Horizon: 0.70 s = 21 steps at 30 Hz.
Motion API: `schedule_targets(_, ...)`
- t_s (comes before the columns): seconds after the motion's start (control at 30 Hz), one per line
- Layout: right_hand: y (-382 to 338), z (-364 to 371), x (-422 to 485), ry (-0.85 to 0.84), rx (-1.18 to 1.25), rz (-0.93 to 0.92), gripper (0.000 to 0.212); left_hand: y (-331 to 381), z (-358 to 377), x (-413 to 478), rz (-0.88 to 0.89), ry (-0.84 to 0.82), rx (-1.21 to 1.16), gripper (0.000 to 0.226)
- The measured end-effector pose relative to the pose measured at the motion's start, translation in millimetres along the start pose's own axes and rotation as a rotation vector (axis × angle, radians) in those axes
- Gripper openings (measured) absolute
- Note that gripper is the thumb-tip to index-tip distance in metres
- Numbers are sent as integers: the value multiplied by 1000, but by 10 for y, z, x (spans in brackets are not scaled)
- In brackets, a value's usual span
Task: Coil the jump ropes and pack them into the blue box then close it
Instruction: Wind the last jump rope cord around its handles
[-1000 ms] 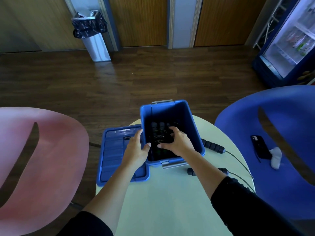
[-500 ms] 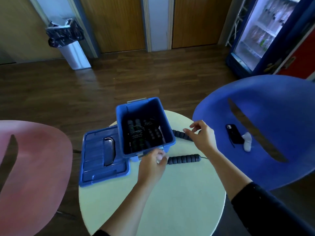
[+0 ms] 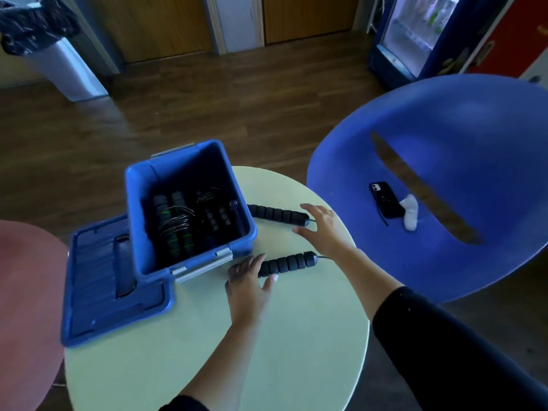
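Observation:
The blue box (image 3: 135, 209) stands open on the round pale table (image 3: 207, 336), with coiled jump ropes (image 3: 178, 223) lying inside. Its blue lid (image 3: 98, 292) lies flat on the table to its left. Two black ribbed rope handles lie right of the box: a far handle (image 3: 278, 214) and a near handle (image 3: 289, 262), each with a thin cord leading off to the right. My left hand (image 3: 247, 280) rests with spread fingers over the near handle's left end. My right hand (image 3: 321, 229) hovers between the two handles with spread fingers, close to the far handle's end.
A blue chair (image 3: 444, 137) at the right carries a black phone (image 3: 385, 198) and a white sock (image 3: 410, 215). A pink chair (image 3: 26, 292) sits at the left. A bin (image 3: 59, 63) and a drinks fridge (image 3: 415, 34) stand beyond on the wooden floor.
Both hands left the box and moved right to the loose rope's handles. My left hand came down by the near handle; my right hand spread out near the far one.

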State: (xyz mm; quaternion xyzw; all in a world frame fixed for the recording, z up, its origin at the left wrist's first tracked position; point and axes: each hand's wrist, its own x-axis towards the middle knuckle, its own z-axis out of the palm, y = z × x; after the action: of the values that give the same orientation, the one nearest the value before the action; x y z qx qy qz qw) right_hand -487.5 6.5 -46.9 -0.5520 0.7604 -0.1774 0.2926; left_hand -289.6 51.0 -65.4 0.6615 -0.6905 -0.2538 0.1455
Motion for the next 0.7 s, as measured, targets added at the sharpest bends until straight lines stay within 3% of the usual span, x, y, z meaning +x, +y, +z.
schedule_targets(0.17,49,160,146,29,-106,-33,50,-57,77,62,20,59,-11,41)
schedule_targets(0.33,61,127,94,-13,36,18,34,-57,14,76,56,56,-111,37)
schedule_targets(0.63,207,-283,-502,-408,300,102,14,19,-207,-232,171,54,-173,37)
schedule_targets(0.7,154,-364,-669,-499,413,108,19,44,-283,-320,249,50,-178,40)
